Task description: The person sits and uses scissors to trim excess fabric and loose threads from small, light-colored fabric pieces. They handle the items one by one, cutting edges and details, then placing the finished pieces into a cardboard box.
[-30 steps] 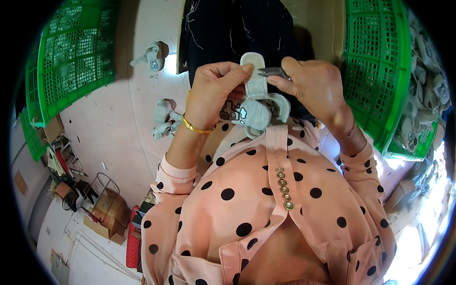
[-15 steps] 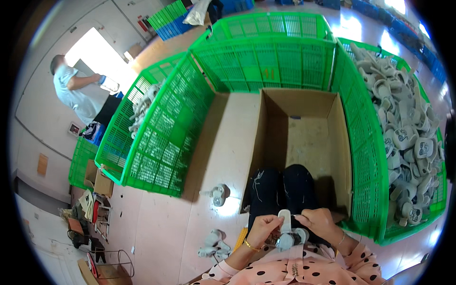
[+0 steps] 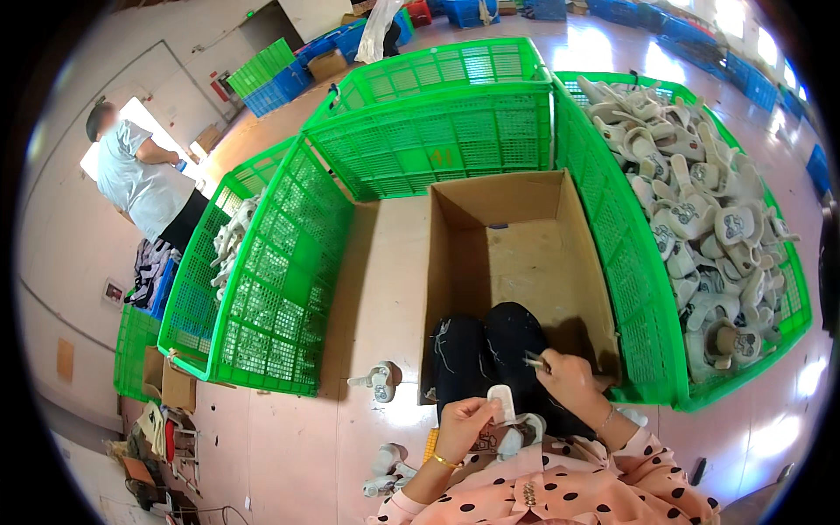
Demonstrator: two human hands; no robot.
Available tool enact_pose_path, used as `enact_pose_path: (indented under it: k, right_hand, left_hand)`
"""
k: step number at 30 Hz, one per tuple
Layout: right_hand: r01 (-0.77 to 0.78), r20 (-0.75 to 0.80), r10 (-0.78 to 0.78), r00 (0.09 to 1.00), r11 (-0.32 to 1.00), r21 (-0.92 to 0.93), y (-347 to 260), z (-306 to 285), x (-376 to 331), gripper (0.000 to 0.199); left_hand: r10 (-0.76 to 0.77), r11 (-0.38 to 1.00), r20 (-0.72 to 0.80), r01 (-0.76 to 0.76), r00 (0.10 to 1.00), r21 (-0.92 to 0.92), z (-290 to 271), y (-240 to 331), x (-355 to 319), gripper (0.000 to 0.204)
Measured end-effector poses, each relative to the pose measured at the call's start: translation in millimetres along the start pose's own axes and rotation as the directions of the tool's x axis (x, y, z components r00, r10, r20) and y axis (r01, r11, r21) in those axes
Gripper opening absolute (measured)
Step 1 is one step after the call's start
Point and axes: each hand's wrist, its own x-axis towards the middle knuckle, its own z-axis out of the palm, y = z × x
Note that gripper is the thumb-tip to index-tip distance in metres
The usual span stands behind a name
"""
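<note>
Over my lap, my left hand (image 3: 464,429) pinches a pale grey sandal (image 3: 501,403) by its flat, rounded strap end; the sandal's body hangs at my blouse. A little to the right and farther forward is my right hand (image 3: 573,383), closed on a small pointed metal tool (image 3: 532,360), whose tips stick out to the left. The tool is apart from the sandal, and its handle is hidden in my fingers. Another pale sandal (image 3: 381,382) lies on the floor to the left. Several more sandals (image 3: 386,480) lie nearer, by my left forearm.
An open cardboard box (image 3: 591,254) surrounds my knees. At its right stands a green crate (image 3: 612,245) heaped with pale sandals; another green crate (image 3: 271,289) with some stands left. Stacked green crates (image 3: 429,131) close off the far side. A person (image 3: 144,175) stands at far left.
My right hand has moved up and away from the sandal, and the tool's tips now show. My left hand has shifted slightly left with the sandal. The view has turned right.
</note>
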Motion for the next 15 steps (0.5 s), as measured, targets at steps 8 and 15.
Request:
enact_pose_path:
  k: [8, 15]
  right_hand:
    - [0.166, 0.042, -0.168, 0.985, 0.985, 0.042, -22, 2, -19, 0.026]
    - [-0.082, 0.26, -0.023, 0.965, 0.918, 0.388, -26, 0, -16, 0.027]
  left_hand:
    - [0.097, 0.986, -0.001, -0.096, 0.995, 0.14, 7, 8, -2, 0.022]
    - [-0.097, 0.994, 0.031, 0.095, 0.995, 0.051, -10, 3, 9, 0.033]
